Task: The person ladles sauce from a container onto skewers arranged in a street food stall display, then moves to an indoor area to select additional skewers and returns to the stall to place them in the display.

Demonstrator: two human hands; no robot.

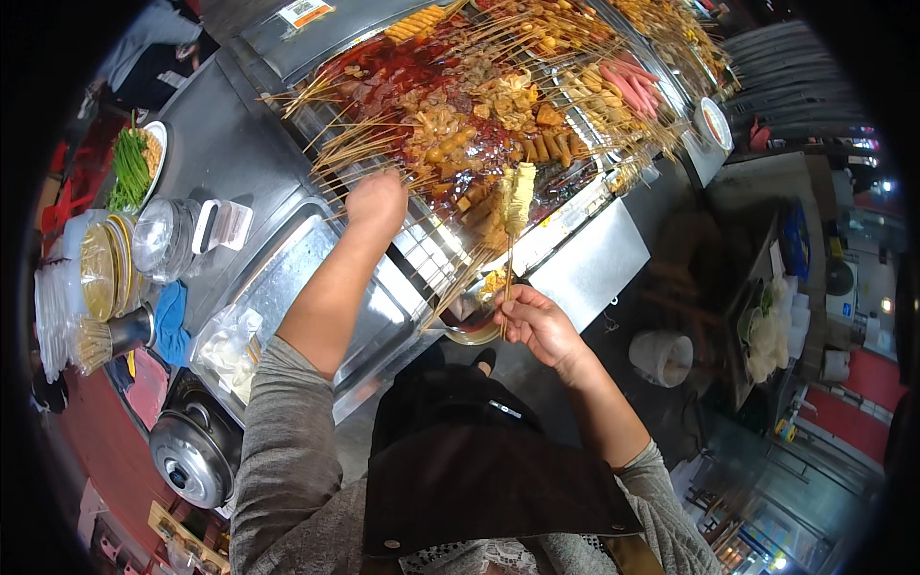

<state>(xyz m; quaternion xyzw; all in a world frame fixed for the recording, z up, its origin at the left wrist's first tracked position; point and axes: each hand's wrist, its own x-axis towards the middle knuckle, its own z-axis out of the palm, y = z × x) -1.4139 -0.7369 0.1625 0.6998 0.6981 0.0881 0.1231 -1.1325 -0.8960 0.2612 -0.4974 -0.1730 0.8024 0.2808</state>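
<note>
My right hand [535, 320] grips the lower ends of a few wooden skewers that stand roughly upright, with pale yellow folded food [518, 198] threaded on their tops. My left hand [376, 203] is over the near left rim of a large steel tray of red broth [392, 61], among skewer ends [352, 152]; its fingertips are hidden, so its hold on a skewer cannot be made out. Many skewers of meat, tofu and rolls lie in the broth. Orange folded food [415, 24] rests at the far edge, and pink sausages [629, 86] lie in a tray to the right.
A steel basin [309, 244] is set in the counter under my left forearm. On the left are a plate of green vegetables [131, 162], stacked plastic lids [164, 233], a blue cloth [171, 322] and a lidded pot [188, 456]. A bowl [472, 334] is below the tray; a bucket [661, 358] stands right.
</note>
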